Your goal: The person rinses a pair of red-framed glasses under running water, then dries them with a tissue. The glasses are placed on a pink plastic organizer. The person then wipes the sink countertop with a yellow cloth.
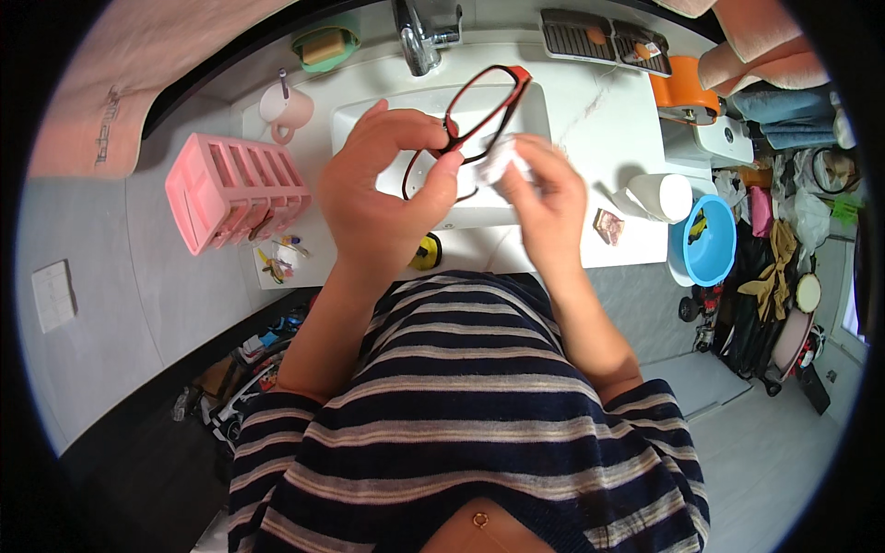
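Note:
My left hand pinches a pair of black-and-red eyeglasses between thumb and fingers, near the bridge and one lens rim. The glasses are held tilted above the white sink basin. To their right, my right hand grips a crumpled white tissue or cloth against the lower part of the frame; this hand is slightly blurred. Below the hands, a yellow-and-black round object lies at the counter's front edge, partly hidden by my left hand.
A chrome faucet stands behind the basin. Left are a pink mug, a pink drawer organizer and a green soap dish. At right are a white paper roll, a small patterned packet and a blue basin.

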### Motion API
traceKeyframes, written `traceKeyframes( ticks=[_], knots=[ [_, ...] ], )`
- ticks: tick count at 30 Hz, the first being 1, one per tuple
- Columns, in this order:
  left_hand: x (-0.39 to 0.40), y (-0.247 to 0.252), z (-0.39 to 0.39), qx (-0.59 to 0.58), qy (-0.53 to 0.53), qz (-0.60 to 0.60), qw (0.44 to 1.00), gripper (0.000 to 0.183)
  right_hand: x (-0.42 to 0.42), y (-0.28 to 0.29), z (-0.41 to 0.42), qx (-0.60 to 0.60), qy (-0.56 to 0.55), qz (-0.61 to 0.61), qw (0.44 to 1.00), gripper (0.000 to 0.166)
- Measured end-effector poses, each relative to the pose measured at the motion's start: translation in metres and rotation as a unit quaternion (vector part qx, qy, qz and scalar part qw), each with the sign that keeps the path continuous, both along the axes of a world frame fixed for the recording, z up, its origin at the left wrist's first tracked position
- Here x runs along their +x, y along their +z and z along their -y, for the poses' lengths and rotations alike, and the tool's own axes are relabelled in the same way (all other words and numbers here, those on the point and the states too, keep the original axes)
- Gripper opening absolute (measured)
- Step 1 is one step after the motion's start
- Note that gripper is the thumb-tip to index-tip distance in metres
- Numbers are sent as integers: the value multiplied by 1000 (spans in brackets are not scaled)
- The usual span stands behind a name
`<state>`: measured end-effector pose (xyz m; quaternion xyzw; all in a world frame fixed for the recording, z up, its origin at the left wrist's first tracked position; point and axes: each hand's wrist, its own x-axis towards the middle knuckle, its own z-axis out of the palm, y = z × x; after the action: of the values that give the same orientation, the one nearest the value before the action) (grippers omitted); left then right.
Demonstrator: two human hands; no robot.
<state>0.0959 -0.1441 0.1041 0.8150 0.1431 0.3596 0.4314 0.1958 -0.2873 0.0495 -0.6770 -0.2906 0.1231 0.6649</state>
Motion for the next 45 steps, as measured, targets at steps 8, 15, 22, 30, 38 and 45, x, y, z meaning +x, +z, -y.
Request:
traceKeyframes(
  ticks=[8,15,22,30,38,45],
  knots=[
    [4,9,7,231,12,-36,972,20,-13,30,13,136,21,-209,968,26],
    [5,6,9,251,14,-32,967,20,-27,40,-1,212,45,-339,916,31],
    [2,8,5,263,16,-40,964,18,-28,29,4,205,72,-361,907,37],
    [0,18,1,258,8,-51,965,17,-17,23,5,213,29,-405,889,30],
    [1,11,-2,182,-12,-53,982,17,-13,28,-6,218,72,-332,915,33],
    [1,-6,-16,36,10,-43,998,11,-10,31,-5,61,-8,-121,991,25]
  ],
)
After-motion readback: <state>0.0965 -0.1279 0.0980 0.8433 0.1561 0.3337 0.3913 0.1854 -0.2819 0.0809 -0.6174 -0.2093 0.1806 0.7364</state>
